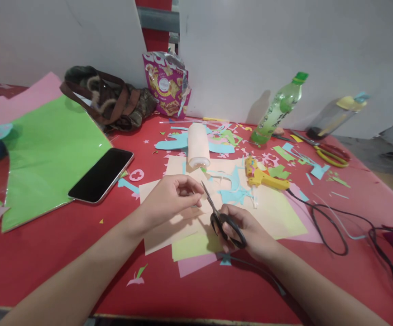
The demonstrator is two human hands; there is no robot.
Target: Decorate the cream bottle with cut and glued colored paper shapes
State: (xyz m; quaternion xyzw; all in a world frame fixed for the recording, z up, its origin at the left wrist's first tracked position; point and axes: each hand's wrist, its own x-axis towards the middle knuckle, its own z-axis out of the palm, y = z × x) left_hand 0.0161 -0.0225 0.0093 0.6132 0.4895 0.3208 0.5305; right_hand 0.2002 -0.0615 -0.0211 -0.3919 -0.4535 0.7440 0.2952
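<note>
My right hand (239,226) grips a pair of scissors (218,215) by the black handles, blades pointing up and to the left. Close to the blade tips is my left hand (178,197), its thumb and fingers curled into a pinch. Whatever may lie between those fingers is too small to make out. Beneath both hands spreads a loose stack of paper: peach sheets (162,235), a pale yellow sheet (189,246) and a pink sheet (196,266). Just beyond stands a peach paper-wrapped cylinder (198,142) with light blue paper pieces (172,141) at its sides.
A yellow glue gun (267,178) lies at the right, its black cord (318,213) trailing off. Behind are a green bottle (280,111), a clear bottle (334,117), and more scissors (332,154). Leftward are a phone (101,175), green sheets (54,158), a bag (115,99) and a snack pouch (165,86).
</note>
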